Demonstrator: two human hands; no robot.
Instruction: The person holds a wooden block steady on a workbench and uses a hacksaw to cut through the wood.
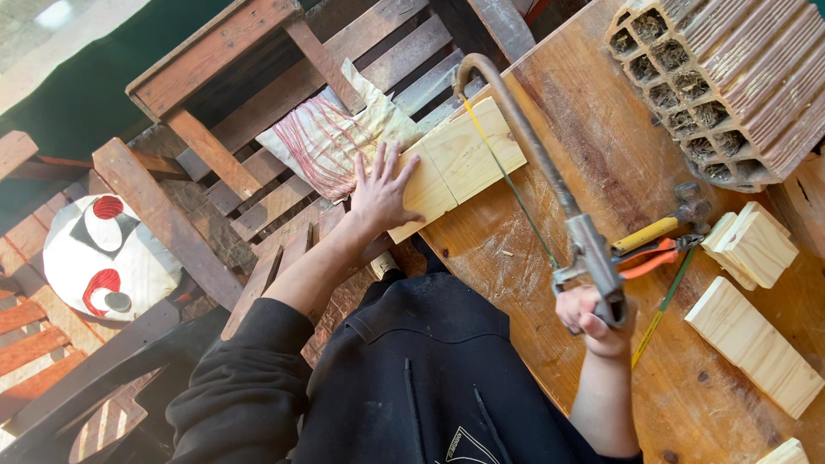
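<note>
Seen from the head camera: the left hand presses flat, fingers spread, on a pale wooden board overhanging the workbench edge, while the right hand is clenched around the handle of a hacksaw whose blade crosses the board beyond the left fingertips.

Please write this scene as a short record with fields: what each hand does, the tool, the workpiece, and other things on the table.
left hand: flat on the pale wooden plank, pressing it down at the table edge
right hand: gripping the handle of a hacksaw
saw: blade lies across the plank
surface: worn wooden table
nearby: hammer, orange-handled pliers, cut wood blocks, hollow clay brick
</note>
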